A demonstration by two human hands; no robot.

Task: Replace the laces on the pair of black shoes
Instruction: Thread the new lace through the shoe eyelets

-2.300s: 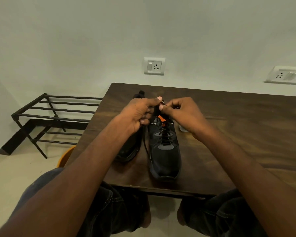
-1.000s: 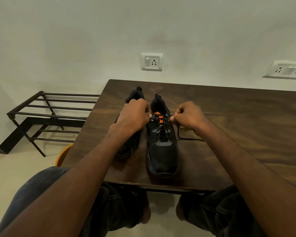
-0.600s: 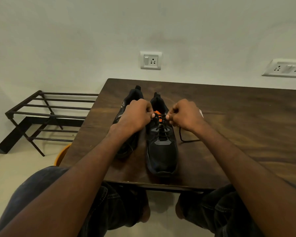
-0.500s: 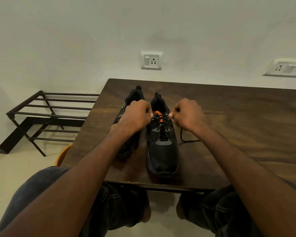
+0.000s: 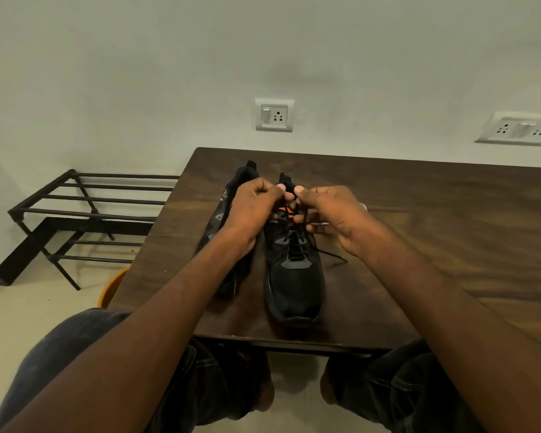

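Two black shoes stand side by side on the dark wooden table (image 5: 419,245), toes toward me. The right shoe (image 5: 294,276) has an orange tongue patch and a black lace (image 5: 322,250) threaded through its eyelets, one end trailing onto the table at its right. My left hand (image 5: 253,210) and my right hand (image 5: 331,214) meet above the top eyelets, and each pinches a part of the lace between thumb and fingers. The left shoe (image 5: 228,195) is mostly hidden behind my left hand and forearm.
A black metal shoe rack (image 5: 85,214) stands on the floor left of the table. An orange round object (image 5: 111,287) peeks out below the table's left edge. Wall sockets (image 5: 274,115) sit behind the table. My knees are under the near edge.
My hands were apart, pulling the lace sideways, and have now come together above the shoe's tongue. The loose lace end on the table has shifted slightly.
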